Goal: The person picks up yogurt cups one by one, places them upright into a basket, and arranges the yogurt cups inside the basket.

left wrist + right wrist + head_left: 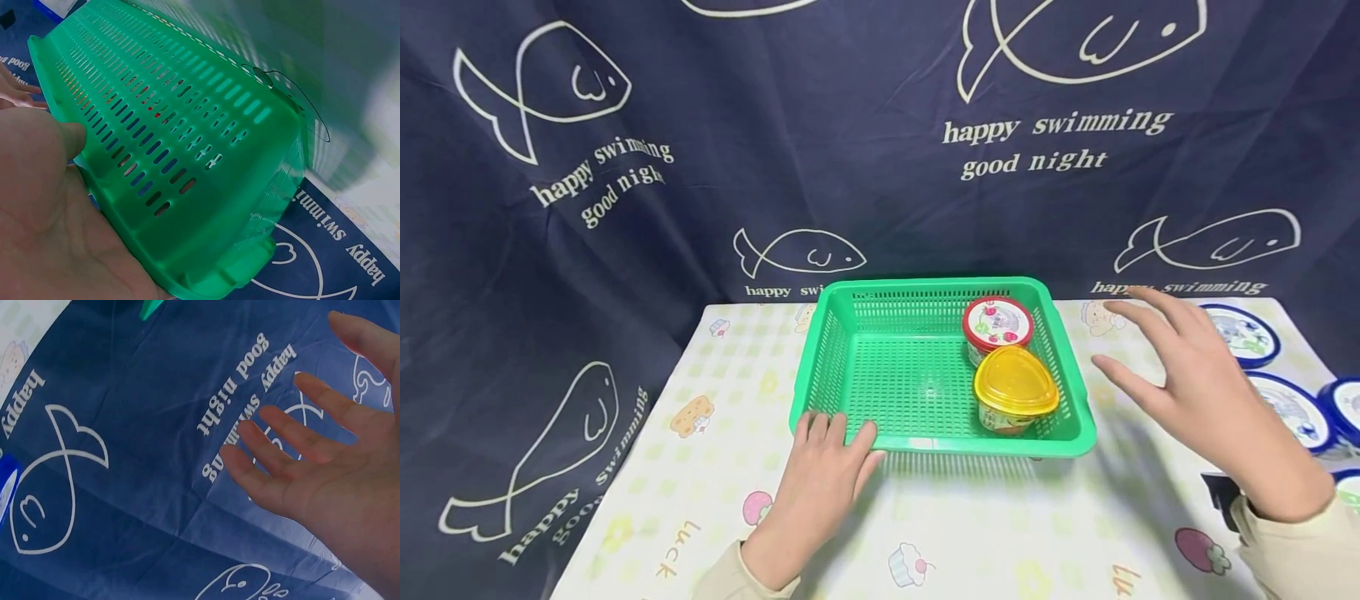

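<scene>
A green plastic basket [902, 387] stands on the table with two lidded tubs in its right part. One tub has a round red-rimmed lid [997, 322]; nearer sits another with a yellow rounded-triangular lid [1017, 383]. My left hand [816, 483] grips the basket's near left rim, fingers over the edge and thumb along the outer wall [187, 156]. To the right of the basket, my right hand [1213, 392] hovers with spread fingers, holding nothing. In the right wrist view, that hand [331, 450] shows its bare palm.
Several blue-rimmed round tubs [1288, 408] stand at the table's right side, partly behind my right hand and forearm. A patterned cloth [715, 500] covers the table. Behind it hangs a dark blue curtain [887, 167] with fish drawings.
</scene>
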{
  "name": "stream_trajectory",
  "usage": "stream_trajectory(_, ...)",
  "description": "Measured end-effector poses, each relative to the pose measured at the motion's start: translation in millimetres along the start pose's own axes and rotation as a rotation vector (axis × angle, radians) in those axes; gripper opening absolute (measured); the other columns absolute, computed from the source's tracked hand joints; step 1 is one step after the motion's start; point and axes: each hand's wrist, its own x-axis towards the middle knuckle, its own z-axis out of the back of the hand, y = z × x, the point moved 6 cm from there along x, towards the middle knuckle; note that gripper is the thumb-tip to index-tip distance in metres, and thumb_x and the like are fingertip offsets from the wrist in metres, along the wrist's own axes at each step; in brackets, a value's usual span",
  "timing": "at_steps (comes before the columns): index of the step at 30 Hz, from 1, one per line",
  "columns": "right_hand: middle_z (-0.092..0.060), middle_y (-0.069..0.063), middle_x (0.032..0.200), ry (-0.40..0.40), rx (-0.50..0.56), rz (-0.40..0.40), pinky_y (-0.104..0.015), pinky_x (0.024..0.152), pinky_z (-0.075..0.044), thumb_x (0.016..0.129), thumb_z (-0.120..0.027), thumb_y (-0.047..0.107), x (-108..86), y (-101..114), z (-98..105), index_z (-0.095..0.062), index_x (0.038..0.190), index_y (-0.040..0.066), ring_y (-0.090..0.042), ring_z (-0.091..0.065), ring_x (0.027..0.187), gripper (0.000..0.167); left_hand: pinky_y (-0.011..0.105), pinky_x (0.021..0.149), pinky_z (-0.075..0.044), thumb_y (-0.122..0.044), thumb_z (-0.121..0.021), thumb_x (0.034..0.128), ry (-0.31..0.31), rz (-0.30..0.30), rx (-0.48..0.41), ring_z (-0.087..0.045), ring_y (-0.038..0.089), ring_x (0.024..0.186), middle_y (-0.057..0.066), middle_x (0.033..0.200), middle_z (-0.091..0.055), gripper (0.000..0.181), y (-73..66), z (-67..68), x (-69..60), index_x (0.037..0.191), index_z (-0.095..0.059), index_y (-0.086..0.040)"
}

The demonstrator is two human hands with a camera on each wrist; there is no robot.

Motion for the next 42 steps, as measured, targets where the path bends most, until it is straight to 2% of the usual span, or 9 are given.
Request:
stream_trajectory(6,-0.049,-0.028,0.138,-0.026,-0.028,-0.036,-0.056,0.115,-0.025,0.083,-0.078,0.020,1.6,-8,9,-0.056,0.134,0.003,-0.050,-0.042,0.125,0.058,0.057,0.095,-0.039,-0.041,-0.046,0.1019,0.010,0.005,0.005,-0.053,0.036,0.083,0.006,0.075,-0.043,0.027,1.1,0.3,0.9,0.098,-0.047,-0.015)
stream_trajectory(15,-0.049,-0.031,0.137,-0.080,-0.071,-0.064,-0.056,0.115,-0.024,0.087,-0.075,0.021,5.0,-23,27,-0.057,0.132,-0.001,-0.053,-0.042,0.126,0.053,0.057,0.097,-0.039,-0.044,-0.031,0.1060,0.032,0.015,0.010,-0.054,0.038,0.086,0.007,0.078,-0.046,0.034,3.9,0.9,0.9,0.102,-0.047,-0.015)
stream_trajectory(26,-0.050,-0.031,0.132,-0.073,-0.105,-0.142,-0.055,0.117,-0.020,0.088,-0.072,0.022,9.4,-47,40,-0.055,0.132,-0.003,-0.056,-0.040,0.123,0.054,0.057,0.094,-0.039,-0.044,-0.040,0.1028,-0.001,0.032,0.022,-0.051,0.038,0.083,0.009,0.079,-0.047,0.030,10.5,5.4,0.2,0.098,-0.048,-0.015)
stream_trajectory(29,-0.050,-0.032,0.132,-0.028,-0.123,-0.201,-0.062,0.113,-0.020,0.089,-0.071,0.024,8.6,-58,41,-0.053,0.134,-0.003,-0.058,-0.038,0.123,0.055,0.057,0.094,-0.039,-0.043,-0.042,0.1024,0.009,0.039,0.023,-0.051,0.037,0.084,0.008,0.079,-0.047,0.029,12.0,5.8,0.3,0.098,-0.048,-0.015)
stream_trajectory(33,-0.050,-0.036,0.130,0.033,-0.187,-0.312,-0.072,0.097,-0.026,0.092,-0.068,0.028,4.2,-74,46,-0.052,0.132,-0.002,-0.062,-0.039,0.118,0.053,0.057,0.094,-0.039,-0.043,-0.043,0.1023,0.018,0.039,0.035,-0.052,0.037,0.084,0.008,0.080,-0.047,0.029,13.1,5.9,-0.2,0.100,-0.048,-0.015)
stream_trajectory(35,-0.051,-0.041,0.124,0.067,-0.232,-0.349,-0.072,0.089,-0.029,0.092,-0.066,0.029,1.0,-81,48,-0.053,0.127,-0.005,-0.063,-0.042,0.110,0.051,0.056,0.094,-0.039,-0.044,-0.042,0.1025,0.014,0.037,0.047,-0.052,0.037,0.084,0.008,0.080,-0.047,0.029,13.6,6.3,-0.7,0.100,-0.048,-0.015)
stream_trajectory(38,-0.059,-0.040,0.098,0.141,-0.295,-0.381,-0.068,0.080,-0.035,0.091,-0.067,0.032,-3.4,-91,48,-0.053,0.117,-0.012,-0.060,-0.050,0.093,0.053,0.056,0.094,-0.040,-0.044,-0.040,0.1035,-0.003,0.031,0.056,-0.051,0.037,0.083,0.008,0.078,-0.046,0.030,14.4,7.4,-1.4,0.098,-0.048,-0.015)
stream_trajectory(40,-0.059,-0.035,0.083,0.223,-0.325,-0.405,-0.067,0.074,-0.037,0.090,-0.068,0.034,-6.1,-98,47,-0.053,0.112,-0.015,-0.055,-0.054,0.083,0.055,0.056,0.094,-0.040,-0.044,-0.039,0.1038,-0.013,0.027,0.057,-0.051,0.037,0.082,0.008,0.078,-0.046,0.031,14.8,8.4,-1.4,0.097,-0.047,-0.014)
stream_trajectory(42,-0.060,-0.034,0.082,0.328,-0.340,-0.453,-0.066,0.070,-0.039,0.090,-0.068,0.037,-10.0,-105,43,-0.053,0.109,-0.016,-0.053,-0.055,0.080,0.058,0.056,0.093,-0.040,-0.043,-0.040,0.1035,-0.023,0.023,0.052,-0.051,0.037,0.082,0.008,0.077,-0.045,0.031,14.9,9.5,-0.6,0.096,-0.046,-0.014)
